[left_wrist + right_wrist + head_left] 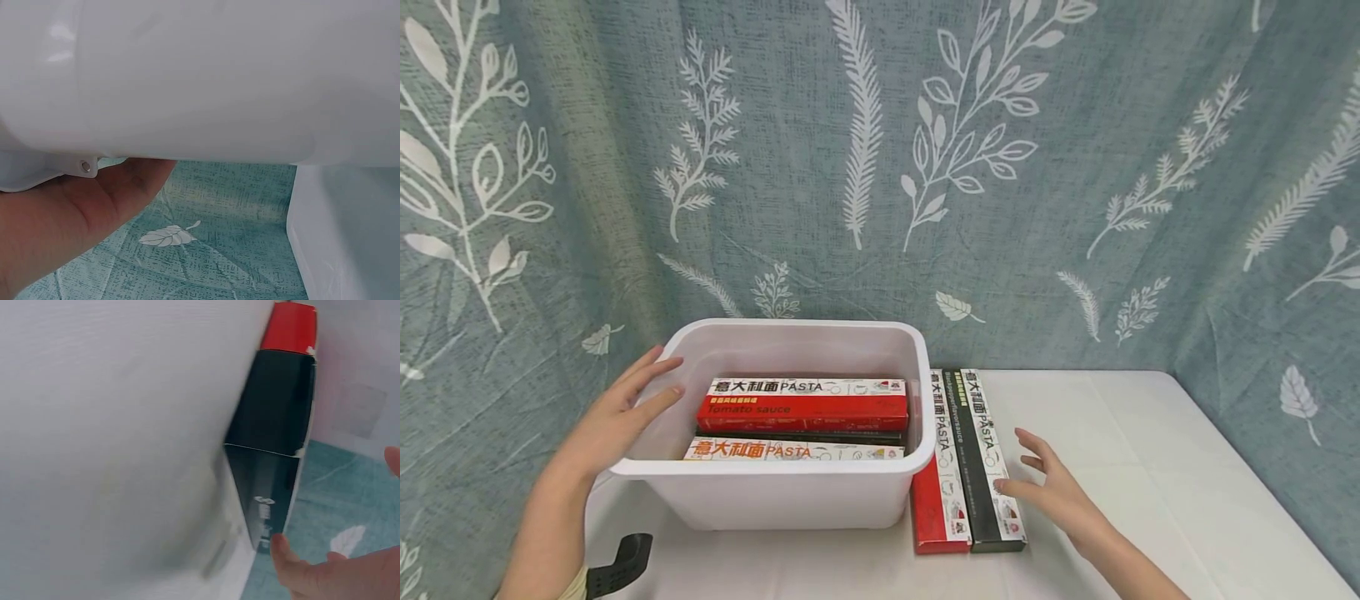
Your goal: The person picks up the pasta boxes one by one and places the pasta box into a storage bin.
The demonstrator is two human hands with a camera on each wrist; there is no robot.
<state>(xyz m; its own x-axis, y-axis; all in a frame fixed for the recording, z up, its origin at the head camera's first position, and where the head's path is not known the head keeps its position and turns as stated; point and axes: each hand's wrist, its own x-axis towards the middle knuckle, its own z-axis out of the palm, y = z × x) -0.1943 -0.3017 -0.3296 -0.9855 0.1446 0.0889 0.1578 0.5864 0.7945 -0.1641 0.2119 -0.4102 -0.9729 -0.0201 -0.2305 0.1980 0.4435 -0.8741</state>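
A white plastic bin (775, 500) stands left of centre in the head view. Inside lie pasta boxes: a red and white tomato sauce box (805, 411), a white box with orange lettering (797, 451), and a dark edge between them. My left hand (613, 421) is at the bin's left rim, fingers and thumb extended over it. Right of the bin, a red pasta box (931, 508) and a black pasta box (979, 475) lie side by side. My right hand (1060, 496) is at the black box's right edge, thumb near it, fingers spread and holding nothing.
A white-covered table (1120, 450) extends to the right. Behind it hangs a blue-green curtain (805, 167) with white leaf prints, which also closes in both sides. A black strap (620, 568) is on the left wrist.
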